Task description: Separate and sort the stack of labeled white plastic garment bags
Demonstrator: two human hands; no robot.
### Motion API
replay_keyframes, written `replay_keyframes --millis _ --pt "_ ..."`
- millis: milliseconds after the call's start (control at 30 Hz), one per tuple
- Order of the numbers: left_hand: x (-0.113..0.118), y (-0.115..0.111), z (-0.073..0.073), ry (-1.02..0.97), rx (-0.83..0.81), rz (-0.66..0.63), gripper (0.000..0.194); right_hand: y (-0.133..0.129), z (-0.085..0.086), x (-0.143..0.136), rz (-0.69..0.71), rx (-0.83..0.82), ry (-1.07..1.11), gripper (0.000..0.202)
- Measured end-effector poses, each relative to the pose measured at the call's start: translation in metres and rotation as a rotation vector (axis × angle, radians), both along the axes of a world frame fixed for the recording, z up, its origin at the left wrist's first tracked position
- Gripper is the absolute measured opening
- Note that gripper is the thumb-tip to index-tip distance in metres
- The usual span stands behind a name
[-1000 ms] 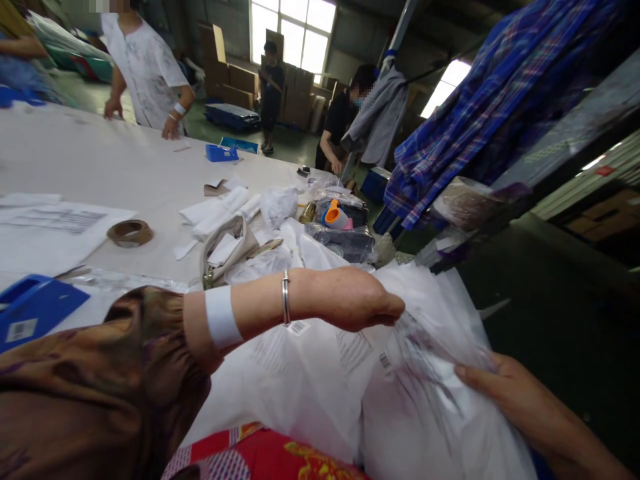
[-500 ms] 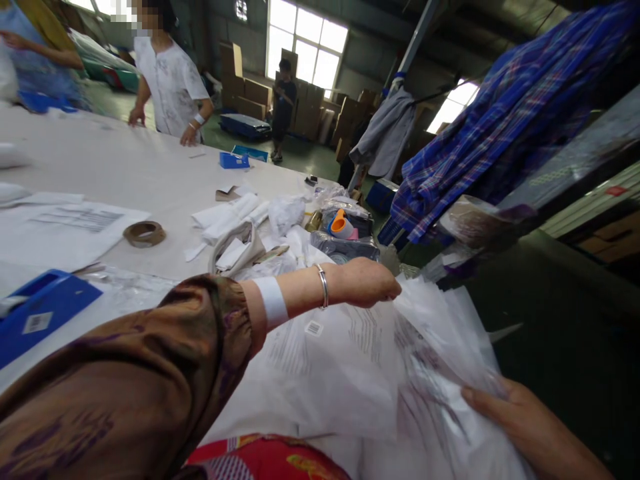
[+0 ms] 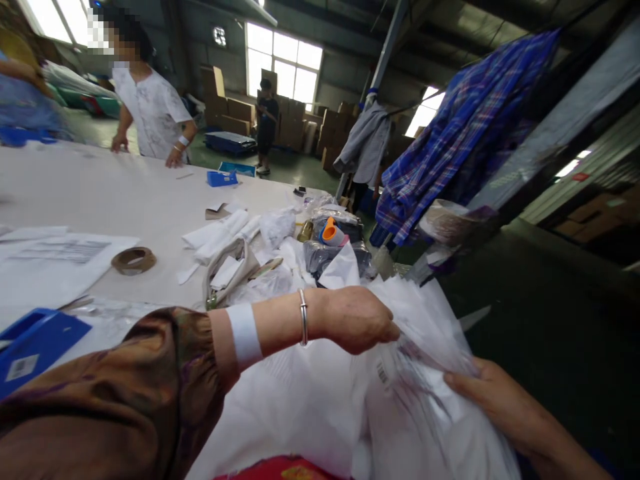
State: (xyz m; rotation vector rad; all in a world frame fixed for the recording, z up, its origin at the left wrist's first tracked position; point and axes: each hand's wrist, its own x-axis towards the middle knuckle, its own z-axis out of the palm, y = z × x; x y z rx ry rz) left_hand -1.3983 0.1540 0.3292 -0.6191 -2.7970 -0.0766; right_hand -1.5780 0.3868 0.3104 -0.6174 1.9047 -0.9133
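Note:
My left hand [image 3: 357, 320], with a silver bangle and a white band on its arm, reaches across to the right. Its fingers are closed in a pinch on the edge of a thin, whitish plastic bag [image 3: 390, 393] with a small barcode label. Opposite it, my right hand [image 3: 483, 387] grips the side of a stack of translucent plastic bags [image 3: 430, 307], thumb on top and fingers hidden beneath. The bags spread over the near table edge, below both hands. A bit of red patterned cloth [image 3: 295, 470] shows at the bottom.
On the white table [image 3: 100, 200] lie a roll of brown tape [image 3: 134, 261], a blue tape dispenser [image 3: 37, 350], a beige pouch [image 3: 230, 270] and an orange tape holder [image 3: 330, 232]. A plaid shirt [image 3: 465, 133] hangs at right. A person [image 3: 153, 110] stands across the table.
My left hand has moved down and slightly left in the picture, drawing the bag edge with it. White film now rises behind its wrist. The view has shifted a little.

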Motion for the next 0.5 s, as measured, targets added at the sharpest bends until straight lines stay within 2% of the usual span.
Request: replay_keyframes --millis 100,200,267,367,500 --pt "0.002 0.011 0.004 -0.095 0.06 -0.04 0.01 -0.005 0.007 0.013 0.011 -0.032 0.044 0.041" --pt "-0.005 0.018 0.003 -0.17 0.11 -0.069 0.019 -0.01 0.013 0.022 0.017 -0.037 0.107 0.039" --pt "-0.014 0.02 -0.002 -0.187 0.134 -0.136 0.021 -0.013 0.015 0.025 -0.005 -0.027 0.134 0.039" --pt "-0.031 0.021 -0.014 -0.175 0.145 -0.237 0.015 -0.016 0.014 0.029 -0.054 -0.041 0.133 0.04" --pt "-0.052 0.026 -0.032 -0.093 0.271 -0.207 0.007 -0.019 0.008 0.037 -0.124 -0.099 0.146 0.036"
